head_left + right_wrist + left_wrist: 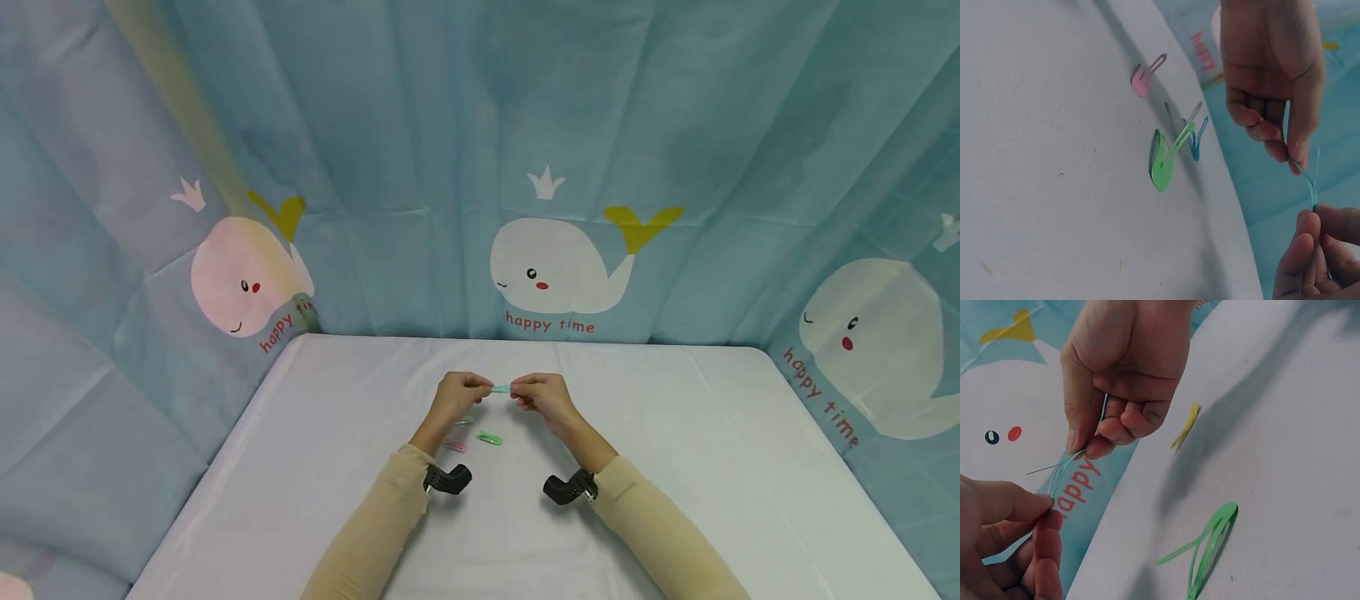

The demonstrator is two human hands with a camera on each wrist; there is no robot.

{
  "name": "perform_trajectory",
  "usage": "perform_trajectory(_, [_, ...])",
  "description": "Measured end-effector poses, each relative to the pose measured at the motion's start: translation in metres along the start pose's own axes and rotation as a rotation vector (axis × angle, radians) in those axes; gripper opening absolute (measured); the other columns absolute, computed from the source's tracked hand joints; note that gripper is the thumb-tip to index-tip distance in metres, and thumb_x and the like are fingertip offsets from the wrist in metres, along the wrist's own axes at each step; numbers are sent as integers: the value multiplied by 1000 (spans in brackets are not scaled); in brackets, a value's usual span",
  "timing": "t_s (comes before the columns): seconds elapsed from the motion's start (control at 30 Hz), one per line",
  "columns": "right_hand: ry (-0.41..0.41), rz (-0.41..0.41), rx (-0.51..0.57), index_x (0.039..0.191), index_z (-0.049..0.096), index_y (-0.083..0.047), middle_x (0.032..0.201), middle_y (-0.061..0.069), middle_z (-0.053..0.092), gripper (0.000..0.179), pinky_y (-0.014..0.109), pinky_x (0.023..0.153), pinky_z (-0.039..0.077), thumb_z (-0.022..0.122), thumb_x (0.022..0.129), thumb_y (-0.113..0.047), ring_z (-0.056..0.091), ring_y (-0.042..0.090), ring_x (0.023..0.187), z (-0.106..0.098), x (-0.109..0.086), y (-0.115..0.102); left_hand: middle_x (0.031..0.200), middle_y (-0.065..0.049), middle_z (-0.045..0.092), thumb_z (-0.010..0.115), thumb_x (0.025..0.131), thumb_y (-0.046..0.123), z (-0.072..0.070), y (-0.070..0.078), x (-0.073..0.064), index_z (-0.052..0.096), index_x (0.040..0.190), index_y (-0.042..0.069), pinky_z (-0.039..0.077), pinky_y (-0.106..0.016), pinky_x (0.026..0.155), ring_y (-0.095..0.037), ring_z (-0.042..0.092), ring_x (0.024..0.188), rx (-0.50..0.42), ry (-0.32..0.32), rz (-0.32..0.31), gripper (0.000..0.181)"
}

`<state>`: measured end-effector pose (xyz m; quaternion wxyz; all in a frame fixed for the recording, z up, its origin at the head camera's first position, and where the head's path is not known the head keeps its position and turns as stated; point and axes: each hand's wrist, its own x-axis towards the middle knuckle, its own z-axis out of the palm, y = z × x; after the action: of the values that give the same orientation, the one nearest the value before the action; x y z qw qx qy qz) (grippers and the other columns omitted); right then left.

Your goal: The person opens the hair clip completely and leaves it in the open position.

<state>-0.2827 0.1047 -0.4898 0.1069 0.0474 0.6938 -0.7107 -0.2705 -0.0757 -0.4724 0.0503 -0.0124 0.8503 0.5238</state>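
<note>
A teal snap hair clip (501, 389) is stretched between the two hands above the table. My left hand (453, 396) pinches one end of it between thumb and index finger. The other end is pinched by my right hand (543, 393). In the left wrist view the clip (1065, 467) has its thin prong standing apart from its frame. The same parted shape shows in the right wrist view, where the clip (1312, 182) hangs between the fingertips. Fingers cover both ends.
On the white table (712, 467) below the left hand lie a green clip (490, 438), a pink clip (454, 447) and a pale clip (464, 421). Wrist views add a yellow clip (1188, 424) and a blue clip (1195, 148). A blue whale-print curtain (420, 167) stands behind.
</note>
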Motion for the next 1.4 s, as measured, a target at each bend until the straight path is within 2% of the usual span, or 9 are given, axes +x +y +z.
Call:
perform_trajectory(0.27, [46, 8, -99, 94, 71, 8, 66, 0, 67, 14, 22, 54, 51, 70, 84, -2, 58, 8, 53, 8, 7, 4, 88, -8, 73, 68, 88, 12, 2, -5, 4, 76, 90, 6, 44, -25, 60, -14, 59, 71, 172, 37, -2, 10])
perform_trajectory(0.47, [47, 6, -181, 91, 72, 8, 63, 0, 66, 12, 21, 52, 49, 70, 83, -1, 57, 7, 51, 14, 8, 4, 86, -7, 73, 69, 86, 11, 4, -8, 7, 76, 86, 7, 45, -28, 64, -16, 59, 73, 305, 51, -6, 8])
perform_trajectory(0.6, [48, 10, -246, 86, 73, 6, 60, -1, 65, 9, 21, 51, 49, 71, 82, -2, 55, 7, 49, 16, 10, 6, 84, -6, 73, 67, 85, 9, 5, -10, 7, 76, 83, 7, 48, -30, 66, -17, 61, 72, 394, 46, 27, 9])
perform_trajectory(0.73, [47, 7, -318, 83, 73, 4, 57, 0, 62, 6, 21, 49, 47, 72, 82, -2, 54, 7, 48, 17, 11, 9, 83, -6, 72, 66, 86, 7, 6, -11, 7, 75, 82, 7, 48, -31, 65, -17, 59, 70, 450, 27, 34, 10])
perform_trajectory(0.83, [44, 0, -358, 82, 73, 4, 54, -1, 60, 6, 21, 48, 45, 72, 82, -2, 54, 8, 47, 19, 12, 10, 83, -6, 72, 65, 86, 7, 8, -11, 7, 74, 82, 7, 47, -31, 65, -17, 58, 70, 477, 15, 21, 10])
perform_trajectory(1.03, [47, -3, -391, 80, 73, 3, 54, 1, 60, 5, 22, 47, 45, 71, 82, -1, 54, 9, 47, 21, 14, 11, 83, -6, 72, 66, 86, 7, 10, -11, 6, 74, 82, 7, 50, -32, 67, -18, 62, 71, 533, 20, 35, 9])
perform_trajectory(1.4, [48, -1, -431, 78, 73, 3, 55, 0, 60, 6, 22, 47, 45, 70, 82, 0, 53, 9, 48, 24, 14, 11, 83, -8, 72, 65, 84, 4, 11, -10, 5, 74, 81, 6, 53, -35, 69, -23, 65, 76, 572, 10, 48, 9])
